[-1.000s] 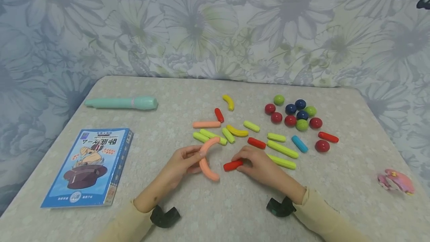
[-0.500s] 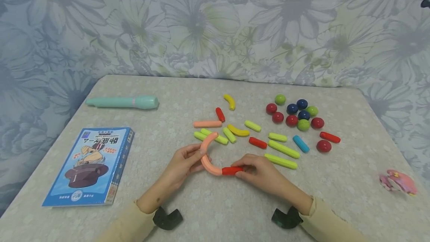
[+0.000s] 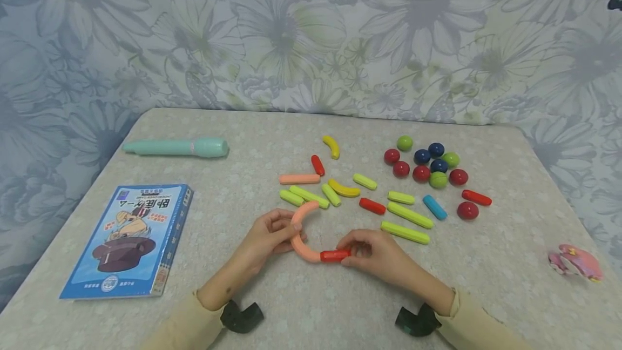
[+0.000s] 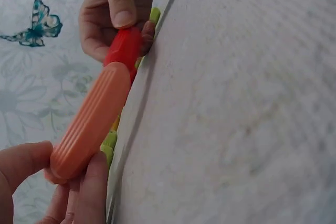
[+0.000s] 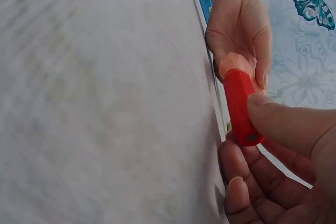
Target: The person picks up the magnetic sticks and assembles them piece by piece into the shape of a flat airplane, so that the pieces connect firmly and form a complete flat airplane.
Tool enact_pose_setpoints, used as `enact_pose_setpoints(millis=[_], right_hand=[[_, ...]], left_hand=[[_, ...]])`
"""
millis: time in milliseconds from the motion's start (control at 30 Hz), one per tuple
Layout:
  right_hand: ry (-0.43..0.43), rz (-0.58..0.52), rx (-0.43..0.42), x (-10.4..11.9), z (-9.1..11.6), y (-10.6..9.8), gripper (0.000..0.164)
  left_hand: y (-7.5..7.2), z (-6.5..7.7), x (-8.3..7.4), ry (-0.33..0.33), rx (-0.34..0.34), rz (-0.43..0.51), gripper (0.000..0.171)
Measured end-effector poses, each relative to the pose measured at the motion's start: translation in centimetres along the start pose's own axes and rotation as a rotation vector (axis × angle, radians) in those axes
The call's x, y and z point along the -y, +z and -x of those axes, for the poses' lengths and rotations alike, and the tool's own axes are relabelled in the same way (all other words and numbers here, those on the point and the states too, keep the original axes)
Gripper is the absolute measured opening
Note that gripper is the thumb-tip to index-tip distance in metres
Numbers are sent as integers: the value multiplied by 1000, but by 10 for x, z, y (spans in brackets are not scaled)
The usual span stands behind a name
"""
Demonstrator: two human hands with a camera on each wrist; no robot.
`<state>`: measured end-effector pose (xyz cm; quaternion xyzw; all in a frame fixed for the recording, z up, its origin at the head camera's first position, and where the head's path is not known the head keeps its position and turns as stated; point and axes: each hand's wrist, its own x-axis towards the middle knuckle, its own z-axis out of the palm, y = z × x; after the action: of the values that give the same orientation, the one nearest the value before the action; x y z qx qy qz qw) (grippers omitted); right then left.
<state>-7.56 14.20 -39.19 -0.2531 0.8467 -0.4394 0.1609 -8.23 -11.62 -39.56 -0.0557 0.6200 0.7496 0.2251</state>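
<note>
Between thumb and fingers, my left hand [image 3: 269, 234] pinches a curved salmon-pink toy piece [image 3: 297, 235] shaped like a half ring, with ridges along its outer side. Its lower end meets the end of a short red toy stick [image 3: 334, 255]. My right hand [image 3: 374, 253] pinches that red stick by its other end. In the right wrist view the stick [image 5: 240, 106] shows a dark spot on its near end. The left wrist view has the red stick [image 4: 124, 46] in line with the curved piece [image 4: 92, 121], the two ends touching.
Beyond the hands lie several lime sticks [image 3: 410, 215], yellow curved pieces [image 3: 344, 188], a straight salmon stick [image 3: 299, 179] and a blue stick [image 3: 434, 207]. Coloured balls [image 3: 421, 173] cluster at right. A blue box [image 3: 126, 242], a mint-green tube [image 3: 176, 148] and a pink item [image 3: 575, 262] lie farther out.
My right hand has moved the red stick left and down, onto the lower end of the curved piece. They were apart a second ago. Joined, both have since dipped slightly toward me.
</note>
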Motion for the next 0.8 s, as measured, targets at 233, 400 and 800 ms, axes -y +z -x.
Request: enact_pose_setpoints(millis=[233,400,800], right_hand=[[-27,32,6,-2,-1,3,20],[-28,34,16,0,-2,3,20],[100,357,-335,-21,-18,-50,25]], left_hand=[[-3,0,-1,48,-7,-174,34],[-7,-2,-1,75,36,-193,42],[-8,-4,0,72,71,-170,43]])
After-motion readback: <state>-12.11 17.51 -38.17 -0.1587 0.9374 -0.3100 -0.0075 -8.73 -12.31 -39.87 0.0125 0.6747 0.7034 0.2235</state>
